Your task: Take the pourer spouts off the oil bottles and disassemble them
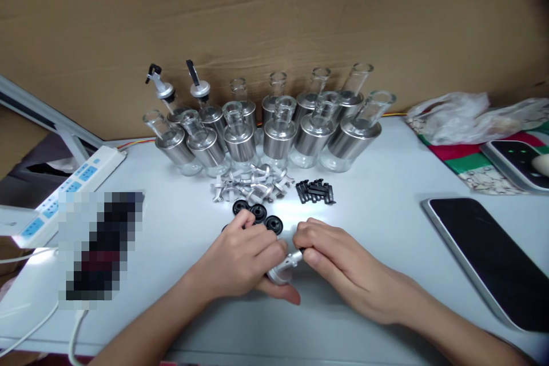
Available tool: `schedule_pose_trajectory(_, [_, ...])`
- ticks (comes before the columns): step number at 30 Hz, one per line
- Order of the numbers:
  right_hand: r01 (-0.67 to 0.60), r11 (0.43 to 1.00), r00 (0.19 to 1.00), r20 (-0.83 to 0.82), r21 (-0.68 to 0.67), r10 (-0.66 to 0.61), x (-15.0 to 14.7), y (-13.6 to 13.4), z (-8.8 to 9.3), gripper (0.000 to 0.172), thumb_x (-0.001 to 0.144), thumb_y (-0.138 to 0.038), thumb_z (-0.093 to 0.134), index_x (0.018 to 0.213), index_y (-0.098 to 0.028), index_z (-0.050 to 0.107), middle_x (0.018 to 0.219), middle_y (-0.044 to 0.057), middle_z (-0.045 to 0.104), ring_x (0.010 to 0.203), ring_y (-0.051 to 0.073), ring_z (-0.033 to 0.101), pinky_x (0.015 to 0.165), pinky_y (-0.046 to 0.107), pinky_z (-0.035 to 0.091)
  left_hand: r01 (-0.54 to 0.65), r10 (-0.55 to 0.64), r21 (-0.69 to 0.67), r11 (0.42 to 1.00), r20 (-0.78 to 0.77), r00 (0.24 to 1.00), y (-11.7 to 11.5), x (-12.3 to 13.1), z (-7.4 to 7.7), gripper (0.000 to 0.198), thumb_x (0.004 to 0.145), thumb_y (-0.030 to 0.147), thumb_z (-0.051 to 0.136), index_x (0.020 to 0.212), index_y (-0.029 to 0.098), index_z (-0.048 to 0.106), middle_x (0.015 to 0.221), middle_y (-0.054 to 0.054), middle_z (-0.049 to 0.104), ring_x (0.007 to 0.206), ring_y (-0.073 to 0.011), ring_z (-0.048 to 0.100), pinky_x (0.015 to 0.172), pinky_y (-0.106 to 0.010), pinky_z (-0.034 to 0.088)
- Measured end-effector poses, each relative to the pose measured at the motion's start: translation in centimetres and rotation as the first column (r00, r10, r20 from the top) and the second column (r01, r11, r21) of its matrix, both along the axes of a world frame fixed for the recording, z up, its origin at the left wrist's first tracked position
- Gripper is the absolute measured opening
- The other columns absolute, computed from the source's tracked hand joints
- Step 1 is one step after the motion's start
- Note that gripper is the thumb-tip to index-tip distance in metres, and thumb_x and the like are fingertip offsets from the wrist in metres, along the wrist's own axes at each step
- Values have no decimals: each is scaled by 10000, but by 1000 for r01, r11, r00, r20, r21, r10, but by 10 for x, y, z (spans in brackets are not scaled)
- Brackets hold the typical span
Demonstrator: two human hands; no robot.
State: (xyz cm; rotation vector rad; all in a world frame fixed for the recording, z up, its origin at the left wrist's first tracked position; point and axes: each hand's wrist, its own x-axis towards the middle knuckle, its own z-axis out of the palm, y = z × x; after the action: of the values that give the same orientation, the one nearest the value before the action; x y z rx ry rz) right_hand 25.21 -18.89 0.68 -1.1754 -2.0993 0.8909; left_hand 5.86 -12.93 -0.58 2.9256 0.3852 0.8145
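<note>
My left hand (245,257) is closed around the round base of a small silver metal pourer spout (286,267) just above the white table (377,206). My right hand (330,251) pinches the spout's narrow end with fingers pressed together. Just beyond my left fingers lie several black round rubber stoppers (258,214). Farther back sit a heap of silver spout parts (251,184) and a small pile of black plastic pieces (316,191).
Several glass bottles with steel collars (274,131) stand in rows against a cardboard wall; two at the back left carry fitted pourers (162,87). A power strip (68,191) lies at left, a dark tablet (493,257) at right, and plastic wrap on patterned cloth (454,117) behind it.
</note>
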Motion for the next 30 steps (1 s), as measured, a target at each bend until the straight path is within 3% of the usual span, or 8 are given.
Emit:
schedule_pose_trajectory(5, [13, 992, 997, -82, 127, -3, -3, 3, -7, 329, 989, -294, 242, 718, -211, 408, 658, -6, 483, 612, 135, 440, 624, 282, 402, -8, 8, 53, 999, -4, 1000, -2, 1, 2, 510, 976, 515, 282, 727, 142, 526, 564, 27, 516, 532, -113, 386, 607, -287, 270])
schedule_pose_trajectory(9, [103, 980, 984, -159, 172, -75, -3, 4, -9, 376, 985, -315, 283, 634, -211, 372, 568, -25, 429, 544, 122, 396, 559, 266, 365, -22, 24, 83, 996, -25, 999, -1, -1, 3, 453, 971, 503, 326, 813, 141, 547, 592, 29, 531, 538, -116, 408, 630, -292, 276])
schedule_pose_trajectory(12, [252, 964, 954, -191, 91, -231, 3, 7, -7, 332, 959, -282, 379, 656, -201, 487, 599, -10, 512, 574, 125, 477, 552, 254, 390, -57, 58, 79, 995, -11, 998, 2, -3, 4, 480, 982, 498, 274, 835, 136, 552, 607, 19, 551, 547, -118, 430, 633, -293, 279])
schedule_pose_trajectory(16, [412, 911, 895, -195, 18, -401, 18, 17, -5, 151, 897, -259, 508, 858, -215, 647, 829, 41, 637, 766, 167, 598, 661, 278, 464, -91, 89, 80, 993, 32, 996, 7, -5, 6, 491, 983, 491, 281, 760, 139, 541, 558, 24, 516, 515, -119, 408, 613, -293, 279])
schedule_pose_trajectory(23, [332, 943, 938, 104, 19, -332, 41, 28, -5, 214, 919, -334, 449, 885, -209, 619, 862, 62, 654, 727, 178, 603, 603, 283, 466, -111, 105, 95, 989, 61, 993, 9, -6, 5, 457, 975, 486, 329, 755, 145, 540, 550, 26, 504, 503, -120, 414, 599, -292, 285])
schedule_pose_trajectory(30, [241, 971, 941, 244, -4, -233, 44, 25, -13, 179, 953, -295, 360, 949, -219, 522, 814, 34, 626, 688, 156, 590, 639, 274, 464, -115, 106, 121, 986, 75, 992, 10, -5, 5, 499, 991, 469, 277, 721, 136, 532, 523, 28, 497, 487, -113, 397, 587, -290, 299])
